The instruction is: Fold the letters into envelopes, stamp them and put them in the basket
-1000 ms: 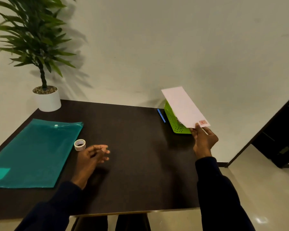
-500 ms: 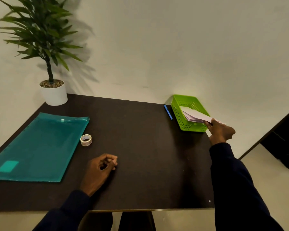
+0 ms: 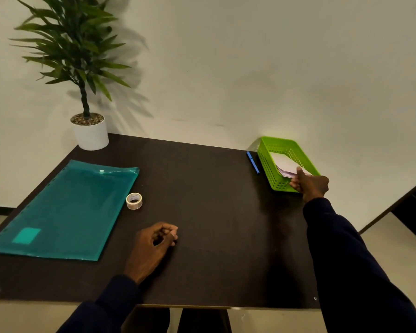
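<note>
A green potted plant [image 3: 89,131] is standing at the dark table's [image 3: 202,212] far left corner. A teal plastic folder [image 3: 65,210] is lying flat at the left, and a blue pen [image 3: 253,162] is lying toward the far right.

The white envelopes [image 3: 282,163] lie stacked flat inside the green perforated basket [image 3: 265,162], their near end pinched under the thumb of the right hand [image 3: 309,182]. The basket stands just ahead of that hand, its near wall touching the fingers. The small white roll [image 3: 134,200] lies flat, hole up, ahead and left of the left hand [image 3: 154,241], apart from it.
</note>
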